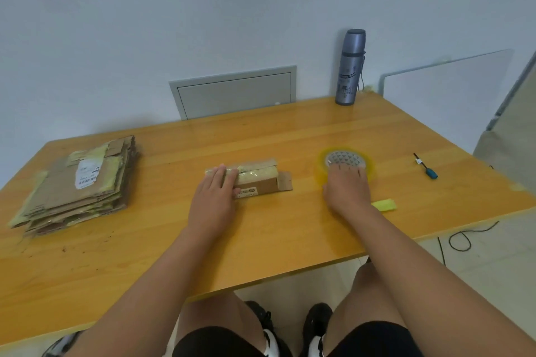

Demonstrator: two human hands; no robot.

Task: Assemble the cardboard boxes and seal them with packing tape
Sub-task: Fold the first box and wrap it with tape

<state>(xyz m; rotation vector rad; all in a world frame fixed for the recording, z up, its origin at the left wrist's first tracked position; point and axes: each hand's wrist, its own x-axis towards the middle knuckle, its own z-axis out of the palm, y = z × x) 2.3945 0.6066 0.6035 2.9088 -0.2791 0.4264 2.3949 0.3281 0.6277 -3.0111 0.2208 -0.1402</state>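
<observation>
A small assembled cardboard box (261, 178) lies in the middle of the wooden table (261, 240), its top covered with yellowish tape and one end flap sticking out to the right. My left hand (214, 197) rests on the box's left end with the fingers laid flat over the top. To the right lies a roll of clear yellow packing tape (345, 164), flat on the table. My right hand (346, 191) lies over the roll's near edge, fingers straight and spread. A stack of flattened, taped cardboard boxes (78, 185) sits at the table's left.
A grey thermos flask (349, 66) stands at the far edge by the wall. A small blue-handled tool (426, 166) lies at the right. A yellow-green strip (384, 205) lies near the front right edge. A black cable (464, 238) runs on the floor.
</observation>
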